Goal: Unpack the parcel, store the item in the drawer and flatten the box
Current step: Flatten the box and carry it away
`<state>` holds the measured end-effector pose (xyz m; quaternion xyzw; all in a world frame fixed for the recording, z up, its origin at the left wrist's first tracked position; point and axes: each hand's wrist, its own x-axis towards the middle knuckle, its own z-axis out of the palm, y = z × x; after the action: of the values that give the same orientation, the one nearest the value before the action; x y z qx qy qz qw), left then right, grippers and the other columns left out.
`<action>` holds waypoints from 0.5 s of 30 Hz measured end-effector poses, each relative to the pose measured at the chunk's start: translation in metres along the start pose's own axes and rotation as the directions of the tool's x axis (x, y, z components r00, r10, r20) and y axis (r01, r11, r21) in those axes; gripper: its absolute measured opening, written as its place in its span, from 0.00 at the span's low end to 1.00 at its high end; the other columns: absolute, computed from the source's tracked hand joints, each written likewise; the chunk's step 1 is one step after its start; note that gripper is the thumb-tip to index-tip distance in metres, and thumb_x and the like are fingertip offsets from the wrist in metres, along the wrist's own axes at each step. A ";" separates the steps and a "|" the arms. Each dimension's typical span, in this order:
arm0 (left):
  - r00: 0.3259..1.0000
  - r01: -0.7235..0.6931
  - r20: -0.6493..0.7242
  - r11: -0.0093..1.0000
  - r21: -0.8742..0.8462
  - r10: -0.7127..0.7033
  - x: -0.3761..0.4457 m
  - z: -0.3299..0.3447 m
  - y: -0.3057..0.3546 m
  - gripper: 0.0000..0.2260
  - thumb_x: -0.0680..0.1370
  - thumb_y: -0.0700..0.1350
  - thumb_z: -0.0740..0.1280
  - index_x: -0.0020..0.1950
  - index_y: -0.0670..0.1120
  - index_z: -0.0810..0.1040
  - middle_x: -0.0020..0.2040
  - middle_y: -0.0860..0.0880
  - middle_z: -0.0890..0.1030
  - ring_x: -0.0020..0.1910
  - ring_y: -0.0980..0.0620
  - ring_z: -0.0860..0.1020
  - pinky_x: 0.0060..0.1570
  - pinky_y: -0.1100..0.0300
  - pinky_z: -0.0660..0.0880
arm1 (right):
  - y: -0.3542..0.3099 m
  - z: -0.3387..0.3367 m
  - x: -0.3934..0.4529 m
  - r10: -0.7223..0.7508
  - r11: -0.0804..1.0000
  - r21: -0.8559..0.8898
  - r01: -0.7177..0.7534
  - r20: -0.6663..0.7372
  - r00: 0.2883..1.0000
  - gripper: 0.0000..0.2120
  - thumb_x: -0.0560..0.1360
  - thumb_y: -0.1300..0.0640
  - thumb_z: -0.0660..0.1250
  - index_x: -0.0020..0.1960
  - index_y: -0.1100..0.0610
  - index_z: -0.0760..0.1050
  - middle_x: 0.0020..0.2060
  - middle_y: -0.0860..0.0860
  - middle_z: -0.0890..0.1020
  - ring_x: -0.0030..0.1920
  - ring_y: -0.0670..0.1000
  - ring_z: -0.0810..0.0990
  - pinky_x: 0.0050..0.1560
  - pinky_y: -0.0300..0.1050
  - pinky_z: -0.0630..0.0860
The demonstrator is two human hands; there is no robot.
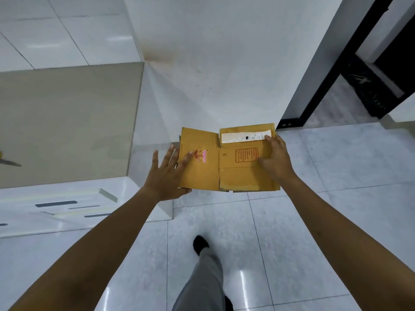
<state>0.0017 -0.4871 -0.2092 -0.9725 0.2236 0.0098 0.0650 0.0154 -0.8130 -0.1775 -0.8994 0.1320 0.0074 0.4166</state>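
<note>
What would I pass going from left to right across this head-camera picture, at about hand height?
Scissors on the grey counter → left hand → flattened cardboard box → right hand → tiled floor.

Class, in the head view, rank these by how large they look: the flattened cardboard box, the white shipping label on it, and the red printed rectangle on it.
1. flattened cardboard box
2. white shipping label
3. red printed rectangle, close to the label, so this order is unsure.
</note>
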 end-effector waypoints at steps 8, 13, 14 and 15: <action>0.998 -0.012 0.062 0.999 -0.049 0.015 0.098 0.020 -0.034 0.49 0.69 0.71 0.62 0.79 0.51 0.41 0.79 0.40 0.49 0.78 0.41 0.48 0.72 0.35 0.48 | -0.008 0.028 0.112 0.033 0.999 -0.007 -0.033 0.014 0.999 0.31 0.74 0.64 0.67 0.74 0.55 0.61 0.77 0.51 0.55 0.75 0.54 0.58 0.69 0.50 0.64; 0.996 -0.003 0.085 1.000 -0.026 0.005 0.158 0.029 -0.065 0.50 0.68 0.71 0.62 0.79 0.51 0.41 0.79 0.40 0.49 0.78 0.41 0.48 0.72 0.34 0.47 | -0.014 0.047 0.177 0.045 0.999 -0.001 -0.045 0.041 0.998 0.31 0.75 0.63 0.65 0.75 0.55 0.59 0.77 0.51 0.53 0.76 0.54 0.57 0.71 0.52 0.62; 0.996 0.003 0.089 1.000 -0.020 -0.001 0.169 0.030 -0.070 0.50 0.68 0.72 0.62 0.79 0.51 0.41 0.79 0.40 0.50 0.78 0.41 0.48 0.72 0.34 0.47 | -0.015 0.051 0.189 0.042 0.999 0.002 -0.043 0.041 0.998 0.31 0.75 0.63 0.65 0.75 0.55 0.59 0.77 0.52 0.53 0.76 0.54 0.56 0.71 0.52 0.62; 0.996 0.007 0.089 1.000 -0.016 -0.005 0.180 0.032 -0.075 0.50 0.68 0.72 0.62 0.79 0.51 0.41 0.79 0.39 0.50 0.78 0.41 0.48 0.72 0.34 0.47 | -0.015 0.054 0.202 0.040 0.999 0.006 -0.040 0.038 0.998 0.31 0.75 0.63 0.65 0.75 0.55 0.59 0.77 0.52 0.53 0.76 0.54 0.56 0.71 0.52 0.62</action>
<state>0.1968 -0.4942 -0.2401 -0.9723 0.2174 0.0545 0.0670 0.2194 -0.8097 -0.2263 -0.8949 0.1420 0.0323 0.4219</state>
